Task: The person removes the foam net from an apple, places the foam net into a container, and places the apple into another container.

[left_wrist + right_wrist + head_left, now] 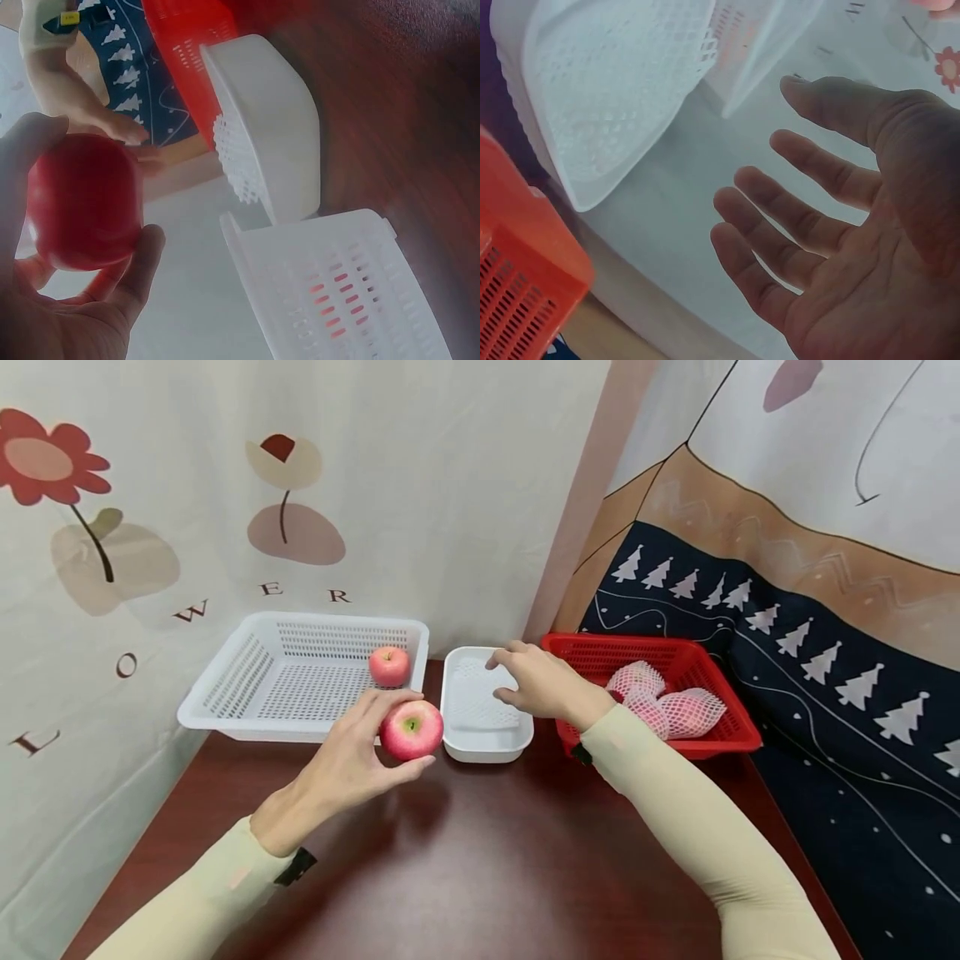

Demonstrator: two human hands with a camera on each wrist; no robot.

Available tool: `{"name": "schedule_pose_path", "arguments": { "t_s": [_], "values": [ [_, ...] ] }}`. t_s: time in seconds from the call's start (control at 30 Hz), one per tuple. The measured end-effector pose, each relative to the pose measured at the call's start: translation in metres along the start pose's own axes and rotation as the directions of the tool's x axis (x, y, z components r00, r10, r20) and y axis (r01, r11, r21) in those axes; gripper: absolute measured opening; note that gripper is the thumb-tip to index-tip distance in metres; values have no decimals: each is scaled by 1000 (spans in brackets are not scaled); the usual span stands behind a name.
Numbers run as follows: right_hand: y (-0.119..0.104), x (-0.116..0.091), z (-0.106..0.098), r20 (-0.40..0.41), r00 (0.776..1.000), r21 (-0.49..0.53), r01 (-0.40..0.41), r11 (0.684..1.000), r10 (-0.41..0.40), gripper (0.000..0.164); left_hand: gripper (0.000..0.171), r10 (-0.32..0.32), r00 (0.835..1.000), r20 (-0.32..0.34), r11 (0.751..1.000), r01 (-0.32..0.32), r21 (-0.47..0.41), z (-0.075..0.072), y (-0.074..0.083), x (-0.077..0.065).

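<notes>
My left hand [348, 756] grips a bare red apple [412, 730] between thumb and fingers, up in front of the white basket's near right corner. In the left wrist view the fingers [142, 262] curl round the apple [86, 202]. My right hand [543, 681] hovers over the right side of a small white tub [487, 755]. Its fingers are spread and slightly bent, with nothing between them in the right wrist view. White foam netting [600, 97] lies in the tub. A second bare apple [389, 667] sits in the white slotted basket [247, 723].
To the right stands a red slotted basket [720, 744] with several apples [686, 714] in white foam nets. The baskets and tub stand in a row at the far edge of the brown table [480, 860]. Printed curtains [450, 485] hang behind and at the right.
</notes>
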State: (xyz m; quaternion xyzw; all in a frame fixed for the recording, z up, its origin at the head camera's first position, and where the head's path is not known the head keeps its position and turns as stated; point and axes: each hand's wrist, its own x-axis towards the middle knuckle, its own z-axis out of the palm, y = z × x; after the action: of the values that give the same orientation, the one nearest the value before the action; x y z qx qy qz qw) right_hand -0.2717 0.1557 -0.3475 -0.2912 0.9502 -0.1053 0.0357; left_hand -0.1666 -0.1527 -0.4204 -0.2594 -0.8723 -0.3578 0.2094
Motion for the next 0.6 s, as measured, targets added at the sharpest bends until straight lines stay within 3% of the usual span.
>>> {"name": "schedule_pose_path", "arguments": {
  "t_s": [0.6],
  "values": [
    [6,-55,12,-151,986,30,74,997,-69,44,81,-36,998,-45,998,39,55,-18,-19,7]
  ]
}}
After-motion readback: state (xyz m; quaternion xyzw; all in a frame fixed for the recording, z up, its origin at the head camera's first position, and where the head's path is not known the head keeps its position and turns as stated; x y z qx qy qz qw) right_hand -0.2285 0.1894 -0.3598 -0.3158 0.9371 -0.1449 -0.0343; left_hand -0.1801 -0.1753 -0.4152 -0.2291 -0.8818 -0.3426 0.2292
